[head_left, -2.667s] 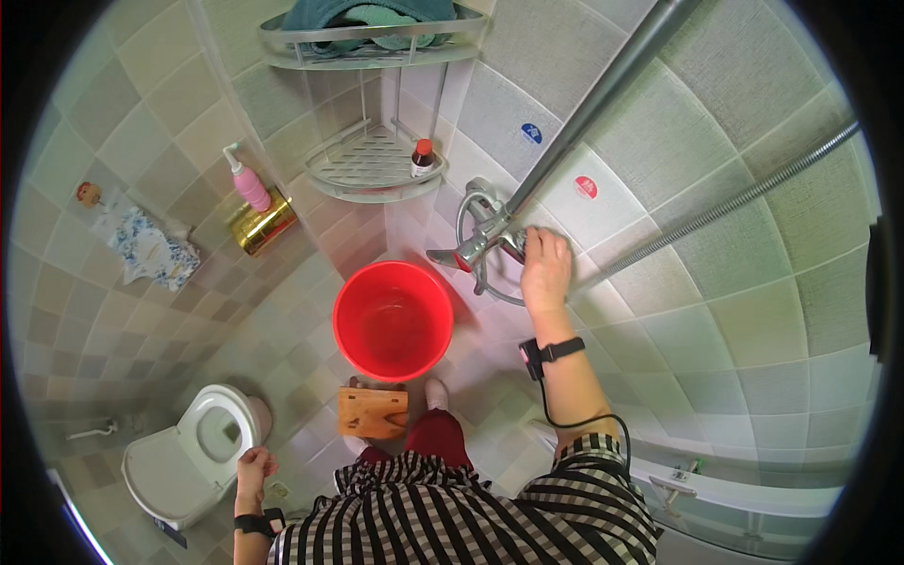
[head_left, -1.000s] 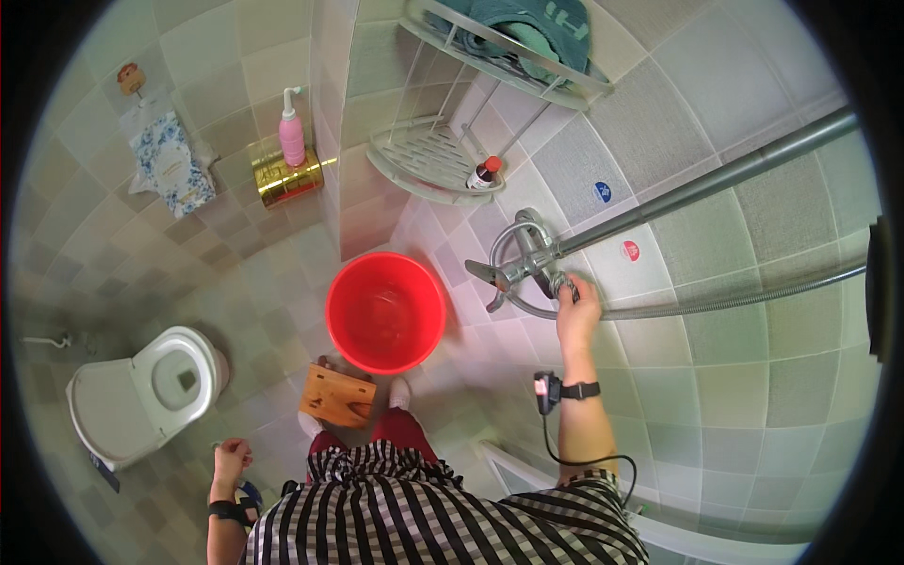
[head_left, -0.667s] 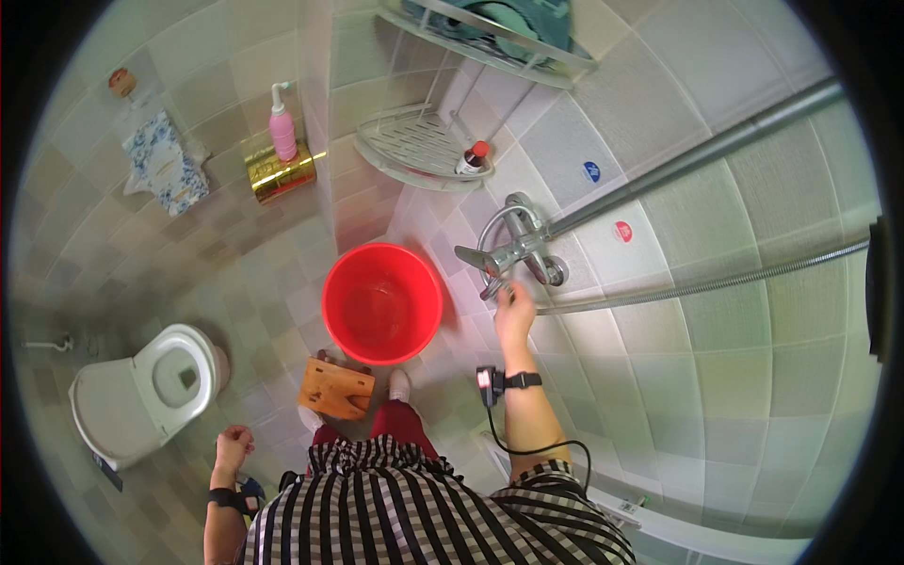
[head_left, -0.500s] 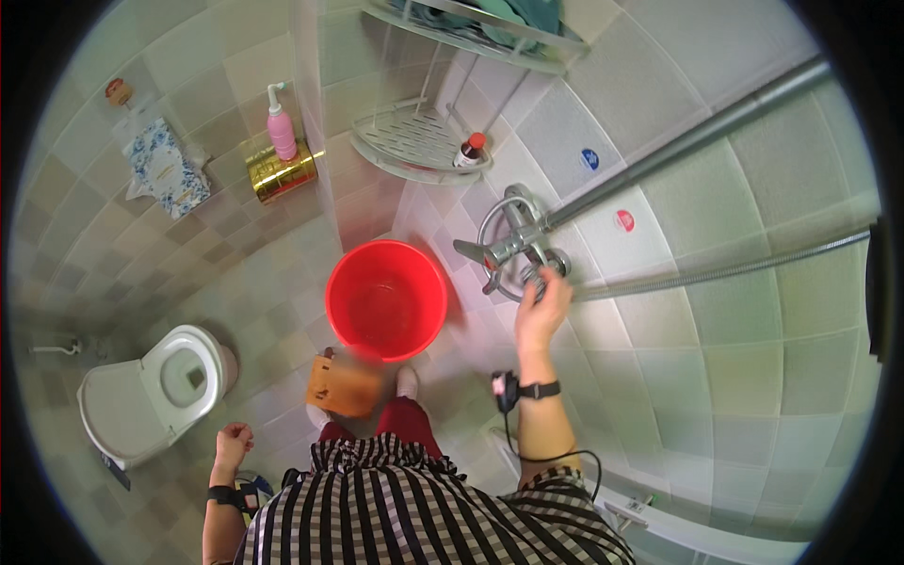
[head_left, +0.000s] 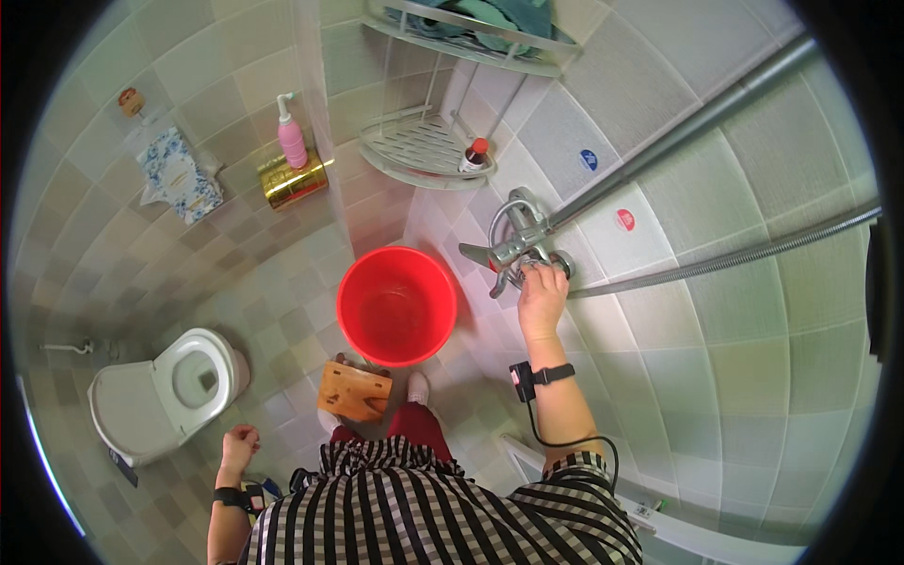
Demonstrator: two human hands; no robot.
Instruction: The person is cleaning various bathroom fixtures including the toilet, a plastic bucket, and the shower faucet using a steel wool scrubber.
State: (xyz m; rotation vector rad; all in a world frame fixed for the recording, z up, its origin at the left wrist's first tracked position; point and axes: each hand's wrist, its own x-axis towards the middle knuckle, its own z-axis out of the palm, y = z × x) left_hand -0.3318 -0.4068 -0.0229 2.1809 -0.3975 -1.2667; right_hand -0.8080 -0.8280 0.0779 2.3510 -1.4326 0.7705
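My right hand [head_left: 543, 303] reaches up to the wall-mounted chrome shower tap [head_left: 508, 250]. Its fingers are bent over the lower fitting of the tap, beside the start of the metal hose [head_left: 725, 266]; they cover most of what they grip. Low on the left, my left hand [head_left: 241, 447] hangs with curled fingers and nothing visible in them. A red plastic bucket [head_left: 347, 306] stands on the floor below and left of the tap, with only a bare inside showing. Between the bucket and my feet is a small wooden stool [head_left: 354, 392].
A white toilet [head_left: 141, 405] with its lid raised stands at the left. Corner shelves [head_left: 405, 151] hold a red-capped bottle [head_left: 474, 155] and, higher up, teal cloths [head_left: 499, 21]. A chrome pipe [head_left: 678, 137] runs up the right wall. A pink squeeze bottle [head_left: 291, 141] sits on a gold holder [head_left: 292, 181].
My right hand's fingers have closed further over the tap's lower fitting. The whole view has shifted slightly; my left hand hangs much as before.
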